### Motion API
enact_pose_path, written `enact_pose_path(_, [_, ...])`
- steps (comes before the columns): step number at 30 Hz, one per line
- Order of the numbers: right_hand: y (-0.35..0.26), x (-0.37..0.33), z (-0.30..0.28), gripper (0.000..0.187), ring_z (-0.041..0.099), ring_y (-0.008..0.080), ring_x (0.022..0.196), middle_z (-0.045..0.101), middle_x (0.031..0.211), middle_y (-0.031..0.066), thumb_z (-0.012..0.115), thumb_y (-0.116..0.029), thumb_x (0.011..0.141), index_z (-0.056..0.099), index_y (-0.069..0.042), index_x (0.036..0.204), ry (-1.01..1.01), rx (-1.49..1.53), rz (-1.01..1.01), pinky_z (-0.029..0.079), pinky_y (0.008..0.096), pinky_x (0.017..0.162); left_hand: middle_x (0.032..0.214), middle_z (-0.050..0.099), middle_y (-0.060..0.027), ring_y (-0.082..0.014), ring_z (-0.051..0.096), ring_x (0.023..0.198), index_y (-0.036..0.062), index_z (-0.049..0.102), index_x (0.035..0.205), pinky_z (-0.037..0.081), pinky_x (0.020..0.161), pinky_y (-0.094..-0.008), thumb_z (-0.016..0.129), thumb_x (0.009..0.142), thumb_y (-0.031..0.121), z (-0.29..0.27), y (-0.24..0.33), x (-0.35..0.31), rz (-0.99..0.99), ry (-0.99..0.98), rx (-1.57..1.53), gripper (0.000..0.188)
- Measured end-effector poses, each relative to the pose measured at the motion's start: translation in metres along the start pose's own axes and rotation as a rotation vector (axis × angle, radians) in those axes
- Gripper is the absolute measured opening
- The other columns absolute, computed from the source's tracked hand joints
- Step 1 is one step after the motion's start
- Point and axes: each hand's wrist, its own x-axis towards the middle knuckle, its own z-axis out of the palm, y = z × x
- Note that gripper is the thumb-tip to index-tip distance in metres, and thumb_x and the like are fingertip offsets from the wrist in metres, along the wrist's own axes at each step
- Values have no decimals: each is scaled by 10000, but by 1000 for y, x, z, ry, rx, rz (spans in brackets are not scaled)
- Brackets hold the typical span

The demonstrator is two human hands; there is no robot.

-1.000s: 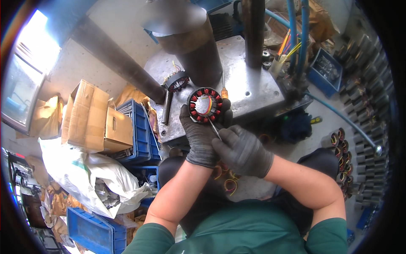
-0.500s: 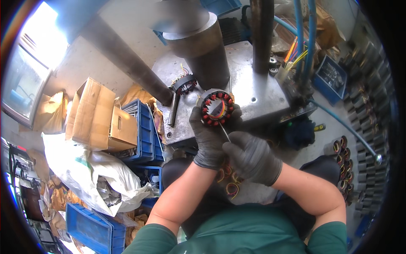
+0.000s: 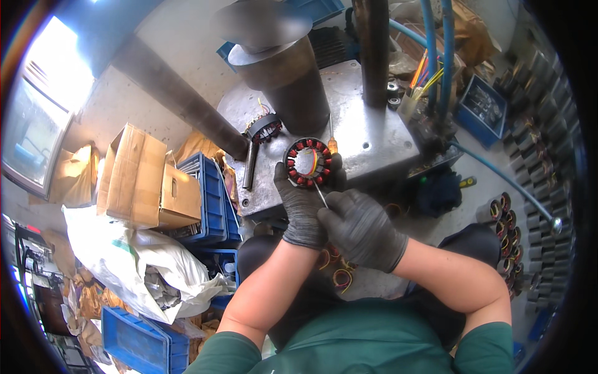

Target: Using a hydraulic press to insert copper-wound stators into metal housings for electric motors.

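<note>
My left hand [image 3: 302,202], in a dark grey glove, is closed round a motor stator [image 3: 291,157], a dark ring with red-wound poles and coloured wires across its middle. The ring faces up, just over the near edge of a steel press plate [image 3: 389,140]. My gloved right hand [image 3: 364,227] is closed on a thin metal rod-shaped tool [image 3: 321,196], whose tip meets the stator's near rim; its handle is hidden in the fist. Behind the stator, a screwdriver with an orange handle [image 3: 333,145] rests on the plate. A second stator [image 3: 265,128] stands farther left.
A thick steel cylinder [image 3: 293,87] rises from the plate between columns. A short metal bar [image 3: 250,166] lies at its left. Cartons [image 3: 134,177], blue crates [image 3: 134,340] and a white sack [image 3: 137,262] crowd the left. Several stators [image 3: 506,234] stand in rows at the right.
The stator has turned, so its open face shows rounder, and the orange-handled screwdriver behind it shows more fully. Both hands keep their holds. The whole view has shifted slightly.
</note>
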Motion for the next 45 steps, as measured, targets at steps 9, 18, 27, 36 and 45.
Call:
enact_pose_path(9, [2,-5,2,351,688,369,925,678,1108,245,692,-173,818,673,30,1103,64,68,-10,584,449,822,1097,708,-159,-298,727,939,38,578,1329,643,774,-437,515,911,786,0,5,0,-20,-28,-47,859])
enact_pose_path(18, [3,-3,-2,331,693,376,932,678,1111,256,702,-162,804,670,30,1072,72,85,-3,590,454,828,1049,730,-205,-332,719,883,18,587,1343,622,769,-453,404,905,843,3,6,2,-59,21,-17,951])
enact_pose_path(27, [7,-5,6,316,702,400,951,684,1128,291,649,-187,812,667,32,1040,-6,2,-20,594,465,845,1105,715,-168,-312,717,944,46,581,1355,612,809,-442,456,900,828,4,2,5,24,78,57,912])
enact_pose_path(36, [8,-12,14,327,704,390,911,683,1144,304,650,-185,807,670,38,1045,26,-2,-53,606,447,749,1075,721,-161,-320,713,952,51,608,1324,601,823,-459,449,909,794,-5,0,4,8,78,109,866])
enact_pose_path(45, [39,-14,27,240,675,354,839,639,1182,219,666,-180,820,675,-21,1000,132,-69,-61,580,445,734,1121,708,-213,-369,684,1044,22,616,1328,560,958,-509,436,918,764,-12,-11,3,81,75,109,867])
